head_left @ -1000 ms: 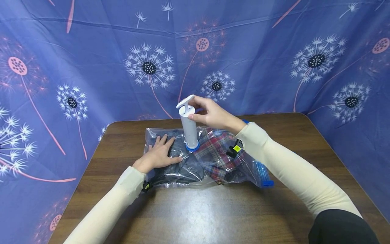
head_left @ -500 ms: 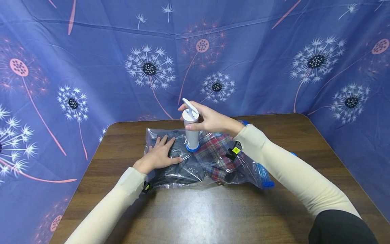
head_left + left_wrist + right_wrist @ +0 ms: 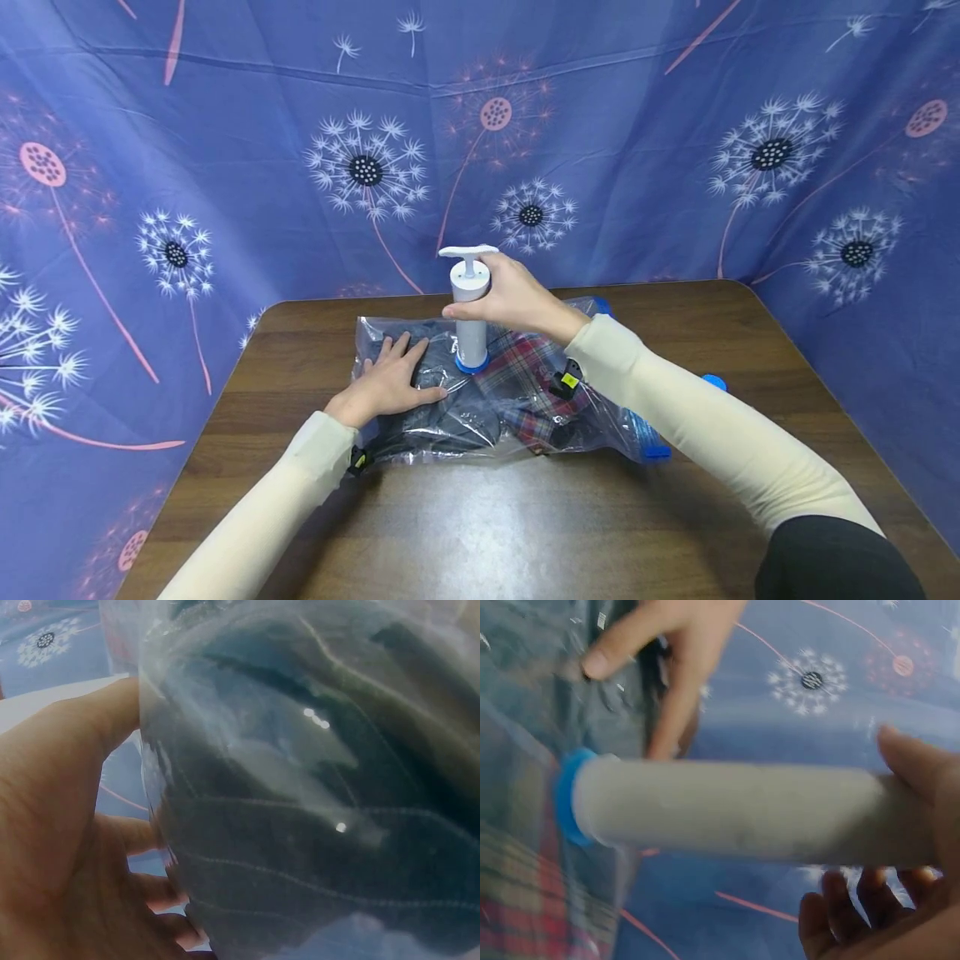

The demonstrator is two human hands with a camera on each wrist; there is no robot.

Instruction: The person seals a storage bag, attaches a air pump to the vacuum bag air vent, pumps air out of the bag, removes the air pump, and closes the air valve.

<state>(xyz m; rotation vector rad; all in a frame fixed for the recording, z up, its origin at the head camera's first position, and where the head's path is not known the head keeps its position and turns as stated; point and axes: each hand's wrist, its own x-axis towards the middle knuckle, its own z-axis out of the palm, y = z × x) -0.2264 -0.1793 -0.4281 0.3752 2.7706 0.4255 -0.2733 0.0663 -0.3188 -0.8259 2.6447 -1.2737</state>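
A clear plastic storage bag (image 3: 442,442) lies on the wooden table, with dark clothing and a plaid cloth (image 3: 517,367) inside. On it stands a white hand pump (image 3: 471,337), nearly upright, its blue-ringed base (image 3: 571,796) against the bag. My right hand (image 3: 517,296) grips the pump's upper barrel just under the T-handle (image 3: 468,252), thumb in front; the right wrist view shows curled fingers (image 3: 877,896) on the other side. My left hand (image 3: 390,379) rests on the bag's left part, fingers spread. Dark cloth under shiny plastic fills most of the left wrist view.
A blue zip strip (image 3: 643,433) runs along the bag's right end, partly hidden by my right sleeve. Beyond that sleeve, a round blue cap (image 3: 714,382) lies on the table (image 3: 480,525). Patterned blue fabric (image 3: 637,167) hangs behind and at both sides.
The pump has straightened from a leftward lean, and its T-handle has turned to lie crosswise. My right hand has shifted slightly, and more of the blue cap shows. My left hand stays put.
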